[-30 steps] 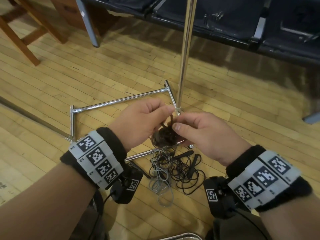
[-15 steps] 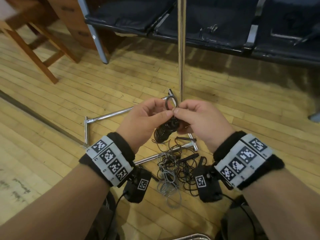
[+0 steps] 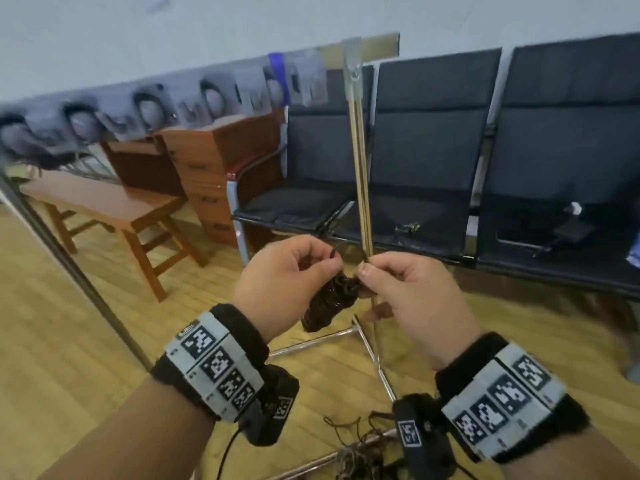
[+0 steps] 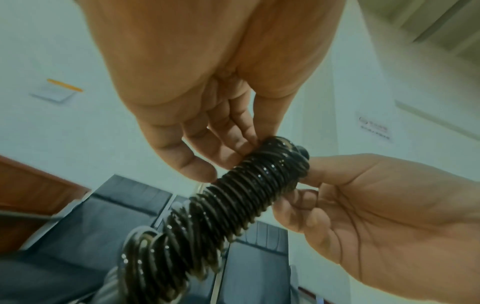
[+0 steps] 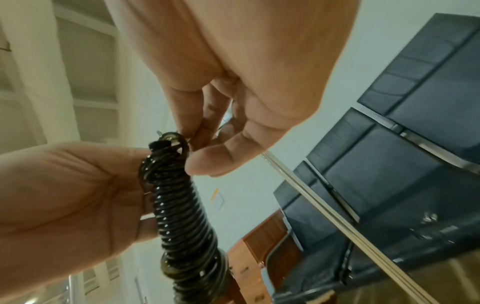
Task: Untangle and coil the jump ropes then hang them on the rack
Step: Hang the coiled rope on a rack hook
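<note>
i see my left hand (image 3: 277,271) and right hand (image 3: 408,289) both pinching the top of the coiled jump rope (image 4: 233,201), held up beside the rack (image 3: 360,174). only the head view shows tangled ropes (image 3: 360,455) on the floor.

Black waiting-room chairs (image 3: 429,174) line the wall at twelve o'clock; a wooden bench (image 3: 100,202) and wooden cabinet (image 3: 221,161) stand at ten o'clock.

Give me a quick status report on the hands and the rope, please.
Left hand and right hand both pinch the coiled black rope's top end. Rack pole just behind; not hung. Tangled ropes on floor.
</note>
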Motion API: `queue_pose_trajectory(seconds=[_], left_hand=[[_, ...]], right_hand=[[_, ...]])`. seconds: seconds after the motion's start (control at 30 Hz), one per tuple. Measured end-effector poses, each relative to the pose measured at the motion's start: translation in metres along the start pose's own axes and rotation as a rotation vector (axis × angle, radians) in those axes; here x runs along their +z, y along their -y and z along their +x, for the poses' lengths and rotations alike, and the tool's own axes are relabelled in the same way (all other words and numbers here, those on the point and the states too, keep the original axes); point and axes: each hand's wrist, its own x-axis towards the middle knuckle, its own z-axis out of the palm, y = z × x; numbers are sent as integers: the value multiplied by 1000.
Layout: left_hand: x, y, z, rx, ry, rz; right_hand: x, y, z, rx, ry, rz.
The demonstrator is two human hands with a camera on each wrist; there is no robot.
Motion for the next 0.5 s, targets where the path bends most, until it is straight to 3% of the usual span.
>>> queue_pose_trajectory(seconds=[0.1, 0.2, 0.3, 0.5], left_hand=[[-20, -31, 19, 3, -109, -99], [-33, -49, 29, -49, -78, -169], [-50, -64, 41, -10, -68, -160], [-62, -83, 76, 8, -237, -238]], right_hand=[[3, 43, 19, -99, -38, -46], [7, 73, 36, -130, -55, -76], [9, 92, 52, -162, -64, -109], [14, 115, 103, -207, -131, -92]])
